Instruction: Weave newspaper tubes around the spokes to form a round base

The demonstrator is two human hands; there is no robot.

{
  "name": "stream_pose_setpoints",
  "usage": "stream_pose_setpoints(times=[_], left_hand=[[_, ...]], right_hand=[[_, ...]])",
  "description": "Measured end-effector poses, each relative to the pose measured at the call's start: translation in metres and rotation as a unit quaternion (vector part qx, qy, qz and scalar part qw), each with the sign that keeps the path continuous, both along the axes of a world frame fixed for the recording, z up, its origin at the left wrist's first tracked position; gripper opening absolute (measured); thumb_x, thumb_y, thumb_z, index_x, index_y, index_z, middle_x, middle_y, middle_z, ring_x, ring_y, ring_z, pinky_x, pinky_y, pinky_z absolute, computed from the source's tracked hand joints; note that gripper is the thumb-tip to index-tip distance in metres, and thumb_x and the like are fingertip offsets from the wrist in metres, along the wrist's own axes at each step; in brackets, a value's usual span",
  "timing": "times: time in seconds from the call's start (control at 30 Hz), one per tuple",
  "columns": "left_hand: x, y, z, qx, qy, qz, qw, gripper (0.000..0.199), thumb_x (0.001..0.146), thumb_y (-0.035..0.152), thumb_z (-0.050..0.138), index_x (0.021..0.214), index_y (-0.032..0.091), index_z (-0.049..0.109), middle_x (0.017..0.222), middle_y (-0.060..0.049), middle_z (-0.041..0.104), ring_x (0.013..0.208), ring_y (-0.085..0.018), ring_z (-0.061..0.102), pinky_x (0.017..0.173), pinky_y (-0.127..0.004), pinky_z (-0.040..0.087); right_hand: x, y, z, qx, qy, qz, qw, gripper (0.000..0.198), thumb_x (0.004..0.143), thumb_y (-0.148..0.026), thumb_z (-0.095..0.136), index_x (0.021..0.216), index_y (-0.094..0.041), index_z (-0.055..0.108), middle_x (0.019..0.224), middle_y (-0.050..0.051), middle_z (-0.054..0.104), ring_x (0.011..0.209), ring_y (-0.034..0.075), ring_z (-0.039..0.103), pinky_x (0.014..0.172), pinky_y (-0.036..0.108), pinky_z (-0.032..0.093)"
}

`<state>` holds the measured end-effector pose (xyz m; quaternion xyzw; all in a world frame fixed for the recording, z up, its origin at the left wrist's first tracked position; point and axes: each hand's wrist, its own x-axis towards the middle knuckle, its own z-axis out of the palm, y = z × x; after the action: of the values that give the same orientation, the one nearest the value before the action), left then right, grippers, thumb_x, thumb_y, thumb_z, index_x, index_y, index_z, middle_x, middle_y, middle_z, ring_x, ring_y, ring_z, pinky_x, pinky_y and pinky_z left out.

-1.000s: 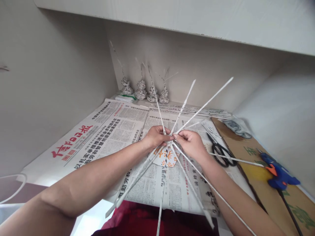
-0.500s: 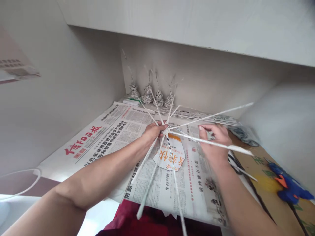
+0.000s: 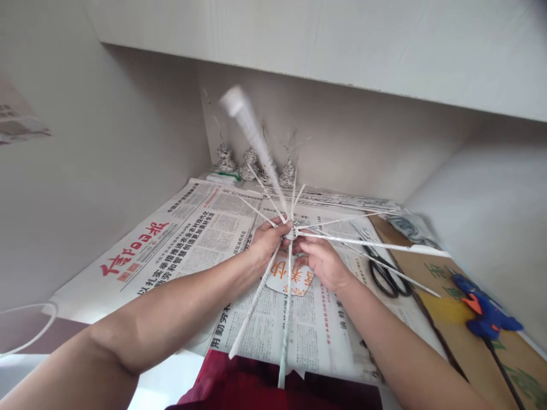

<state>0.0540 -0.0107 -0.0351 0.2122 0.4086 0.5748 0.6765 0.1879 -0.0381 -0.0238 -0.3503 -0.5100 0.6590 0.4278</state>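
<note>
Rolled paper strips [image 3: 371,241] radiate like spokes from a small woven centre [image 3: 294,231] held above the newspaper. My left hand [image 3: 269,242] pinches this centre from the left, thumb on top. From the right, my right hand [image 3: 327,263] reaches in with curled fingers at the centre's lower side, gripping the strips there; its fingertips are partly hidden. One thick white strip [image 3: 256,136] rises up and left from the centre, blurred by motion. Two strips hang toward my lap. Under the hands lies a white card [image 3: 284,283] with orange characters.
Newspaper sheets [image 3: 192,250] cover the work surface. Several woven gourd shapes [image 3: 225,159] stand along the back wall. At right are black-handled scissors [image 3: 387,276], a blue glue gun [image 3: 489,310] and brown cardboard [image 3: 427,270]. A pale overhang [image 3: 299,40] crosses above.
My right hand has moved left, from out among the right-hand spokes to the woven centre. A thick strip now swings up at the back. My left hand keeps its pinch.
</note>
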Motion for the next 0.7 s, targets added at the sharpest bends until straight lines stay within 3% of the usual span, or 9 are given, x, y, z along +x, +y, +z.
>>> stream_pose_setpoints(times=[0.17,0.37,0.53,0.7], left_hand=[[0.006,-0.006,0.002,-0.018,0.020,-0.008,1.000,0.029,0.065,0.017,0.076,0.089,0.015,0.059,0.069,-0.001,0.065,0.040,-0.007,0.053,0.042,-0.019,0.045],[0.010,-0.013,0.009,-0.024,-0.003,-0.023,0.999,0.022,0.067,0.005,0.071,0.081,0.014,0.056,0.075,-0.004,0.066,0.058,-0.012,0.065,0.052,-0.018,0.052],[0.007,-0.016,0.013,-0.004,-0.013,-0.082,0.997,0.022,0.069,0.003,0.068,0.086,0.012,0.058,0.076,-0.005,0.066,0.062,-0.014,0.065,0.054,-0.022,0.055],[0.003,-0.014,0.011,0.022,-0.011,-0.114,0.993,0.039,0.068,0.005,0.070,0.103,0.015,0.057,0.072,-0.004,0.066,0.059,-0.015,0.064,0.057,-0.029,0.056]], right_hand=[[-0.006,0.003,-0.005,-0.063,-0.019,-0.125,0.990,0.035,0.071,-0.050,0.069,0.084,-0.017,0.065,0.071,0.004,0.065,0.060,0.014,0.059,0.045,0.021,0.044],[-0.014,0.000,-0.002,-0.057,-0.039,-0.228,0.971,0.036,0.057,-0.047,0.079,0.063,-0.016,0.062,0.049,-0.002,0.057,0.041,0.010,0.048,0.039,0.022,0.038],[-0.010,0.002,-0.004,-0.058,-0.059,-0.263,0.961,0.038,0.058,-0.050,0.077,0.057,-0.016,0.061,0.042,-0.002,0.053,0.035,0.009,0.044,0.035,0.022,0.033],[0.003,0.009,-0.007,0.000,-0.097,-0.268,0.959,0.038,0.062,-0.051,0.074,0.056,-0.015,0.063,0.042,-0.002,0.054,0.036,0.009,0.043,0.036,0.022,0.032]])
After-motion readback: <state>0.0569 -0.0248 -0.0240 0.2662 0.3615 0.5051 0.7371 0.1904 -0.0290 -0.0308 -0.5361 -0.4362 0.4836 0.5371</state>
